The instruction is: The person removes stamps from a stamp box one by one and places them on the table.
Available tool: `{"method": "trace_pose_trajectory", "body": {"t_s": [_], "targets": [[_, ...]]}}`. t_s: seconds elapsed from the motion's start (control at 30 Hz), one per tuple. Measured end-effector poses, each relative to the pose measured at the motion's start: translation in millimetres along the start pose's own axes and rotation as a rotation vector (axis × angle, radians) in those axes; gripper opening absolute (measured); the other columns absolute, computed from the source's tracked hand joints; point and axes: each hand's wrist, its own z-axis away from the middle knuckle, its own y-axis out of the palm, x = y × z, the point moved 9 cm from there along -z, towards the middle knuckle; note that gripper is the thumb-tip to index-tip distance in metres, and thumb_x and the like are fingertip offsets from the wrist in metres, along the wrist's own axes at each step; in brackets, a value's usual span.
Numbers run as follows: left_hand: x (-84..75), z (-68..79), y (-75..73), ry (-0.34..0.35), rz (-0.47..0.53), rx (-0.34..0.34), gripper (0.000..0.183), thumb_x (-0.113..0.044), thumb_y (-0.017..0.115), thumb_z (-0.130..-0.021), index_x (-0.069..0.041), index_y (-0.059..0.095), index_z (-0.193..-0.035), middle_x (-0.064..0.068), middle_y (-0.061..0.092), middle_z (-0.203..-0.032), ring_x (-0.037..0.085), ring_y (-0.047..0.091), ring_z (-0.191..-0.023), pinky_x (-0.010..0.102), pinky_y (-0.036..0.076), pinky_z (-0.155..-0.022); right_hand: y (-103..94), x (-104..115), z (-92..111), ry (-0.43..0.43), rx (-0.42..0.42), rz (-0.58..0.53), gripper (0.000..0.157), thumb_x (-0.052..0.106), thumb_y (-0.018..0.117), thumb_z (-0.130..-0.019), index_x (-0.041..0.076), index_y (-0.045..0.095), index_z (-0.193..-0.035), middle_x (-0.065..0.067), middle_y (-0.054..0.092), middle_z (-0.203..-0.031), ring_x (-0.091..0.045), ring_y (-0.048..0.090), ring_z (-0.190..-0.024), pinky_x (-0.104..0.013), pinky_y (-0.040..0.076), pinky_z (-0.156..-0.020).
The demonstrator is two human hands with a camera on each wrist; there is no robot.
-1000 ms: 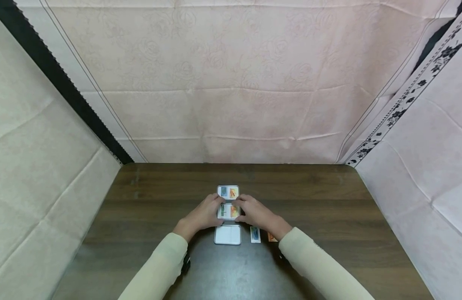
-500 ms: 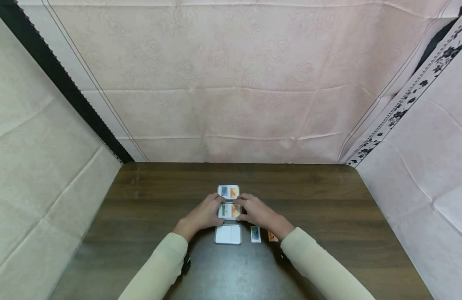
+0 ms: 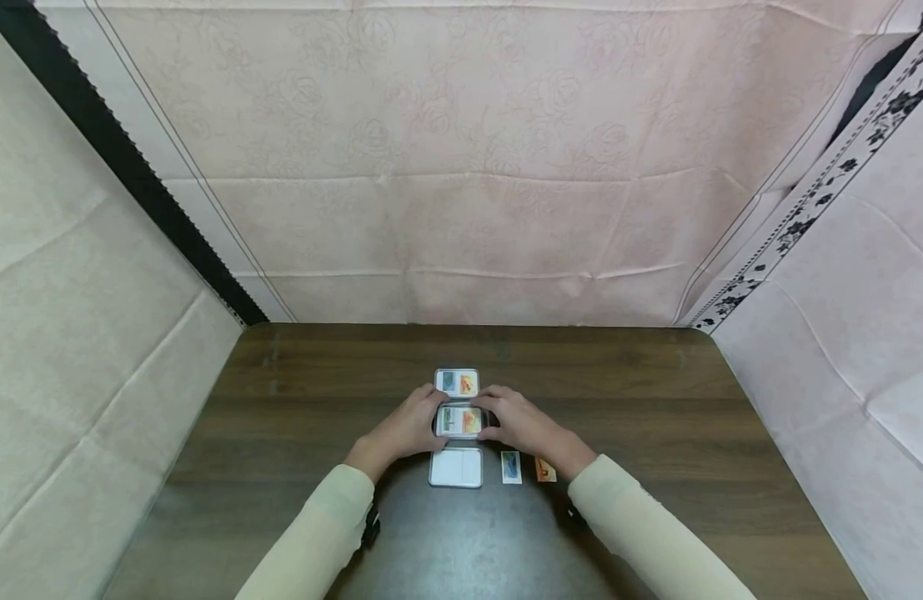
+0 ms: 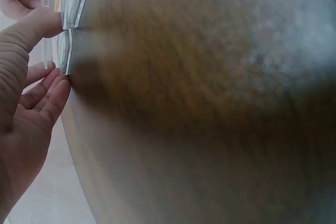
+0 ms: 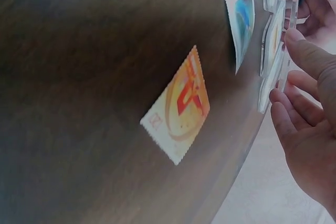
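My left hand (image 3: 410,427) and right hand (image 3: 523,425) stand at opposite sides of the middle clear case (image 3: 458,422), thumbs near, fingertips far. Two stamps lie in that case, one greenish and one orange. Both hands pinch a clear lid (image 5: 293,14) by its sides, close over the case; the lid barely shows in the head view. Just beyond is another clear case (image 3: 457,372) with a blue and an orange stamp inside. A white-looking case (image 3: 456,468) with no stamps showing lies nearer me.
A loose blue stamp (image 3: 511,467) lies right of the near case. Beside it is an orange stamp (image 5: 184,106), partly under my right wrist in the head view. The wooden table (image 3: 318,358) ends at a hanging pale cloth (image 3: 461,233).
My right hand has shifted slightly to the right, showing more of the loose orange stamp. The left hand stays almost still, and the cases keep their places.
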Motion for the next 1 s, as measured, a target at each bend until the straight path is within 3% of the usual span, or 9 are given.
{"method": "trace_pose_trajectory", "body": {"t_s": [0.4, 1.0], "targets": [[4.7, -0.5, 0.2, -0.013, -0.009, 0.007, 0.066, -0.031, 0.088, -0.081, -0.002, 0.063, -0.133, 0.010, 0.054, -0.128, 0.020, 0.051, -0.110, 0.040, 0.051, -0.099, -12.3, 0, 11, -0.072, -0.076, -0.009, 0.060, 0.031, 0.082, -0.089, 0.009, 0.062, -0.141, -0.010, 0.059, -0.142, -0.026, 0.060, -0.129, -0.040, 0.054, -0.101], [10.6, -2.4, -0.1, -0.025, -0.006, 0.015, 0.066, -0.033, 0.087, -0.081, -0.002, 0.063, -0.134, 0.010, 0.054, -0.129, 0.020, 0.050, -0.110, 0.039, 0.050, -0.098, -35.4, -27, 51, -0.040, -0.151, -0.054, 0.057, 0.025, 0.082, -0.090, 0.012, 0.063, -0.141, -0.008, 0.058, -0.142, -0.026, 0.060, -0.128, -0.045, 0.054, -0.101]]}}
